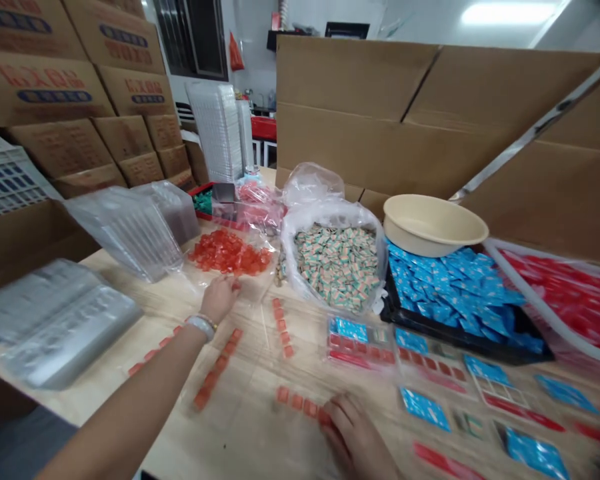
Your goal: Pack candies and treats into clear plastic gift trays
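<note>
My left hand (219, 297) reaches forward to the near edge of a heap of orange-red wrapped candies (230, 253) lying on clear plastic; its fingers curl down at the pile, and what they hold is hidden. My right hand (356, 437) rests low on the wooden table (260, 427), fingers bent over the end of a short row of orange candies (300, 402). Other rows of the same candies (215, 373) lie in clear trays between the hands.
A bag of green-and-tan candies (337, 263), a black tray of blue packets (455, 287), a cream bowl (433, 223) and red packets (575, 293) sit behind. Filled clear trays (363, 340) lie right. Stacked clear trays (130, 227), cardboard boxes (55, 87) stand left.
</note>
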`<state>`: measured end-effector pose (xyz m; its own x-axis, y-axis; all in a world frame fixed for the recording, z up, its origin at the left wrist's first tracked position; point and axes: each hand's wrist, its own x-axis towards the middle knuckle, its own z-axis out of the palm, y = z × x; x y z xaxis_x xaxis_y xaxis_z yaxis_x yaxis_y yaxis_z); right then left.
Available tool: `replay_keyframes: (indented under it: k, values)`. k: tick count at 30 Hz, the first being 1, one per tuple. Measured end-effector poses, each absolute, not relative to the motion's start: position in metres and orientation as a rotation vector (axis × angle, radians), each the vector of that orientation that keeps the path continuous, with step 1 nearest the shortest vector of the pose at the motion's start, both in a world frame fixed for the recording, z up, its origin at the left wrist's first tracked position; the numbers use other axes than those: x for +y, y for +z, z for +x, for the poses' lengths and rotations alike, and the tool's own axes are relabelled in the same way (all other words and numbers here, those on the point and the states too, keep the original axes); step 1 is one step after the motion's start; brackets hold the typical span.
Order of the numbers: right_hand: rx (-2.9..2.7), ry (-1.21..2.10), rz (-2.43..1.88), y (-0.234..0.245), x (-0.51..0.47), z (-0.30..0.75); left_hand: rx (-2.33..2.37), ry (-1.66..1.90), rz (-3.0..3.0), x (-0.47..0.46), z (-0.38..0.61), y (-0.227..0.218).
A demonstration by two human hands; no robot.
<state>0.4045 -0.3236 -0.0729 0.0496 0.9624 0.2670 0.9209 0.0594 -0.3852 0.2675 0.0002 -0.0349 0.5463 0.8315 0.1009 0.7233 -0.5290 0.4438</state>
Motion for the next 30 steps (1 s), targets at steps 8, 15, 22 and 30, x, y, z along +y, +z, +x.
replay_keyframes:
  k: [8,15,22,30]
  values:
    - [-1.699,0.107,-1.802,-0.041,-0.282,0.410,1.020,0.409,2.241,-0.027,0.275,-0.026]
    - [-0.900,0.888,-1.459,-0.004,-0.220,0.403,0.631,0.427,1.586,-0.132,0.291,0.003]
    - [-0.699,1.178,-1.277,0.020,-0.268,0.415,0.523,0.360,1.337,-0.169,0.303,0.009]
    - [-0.609,1.188,-1.386,-0.015,-0.342,0.395,0.478,-0.062,0.702,-0.249,0.288,-0.001]
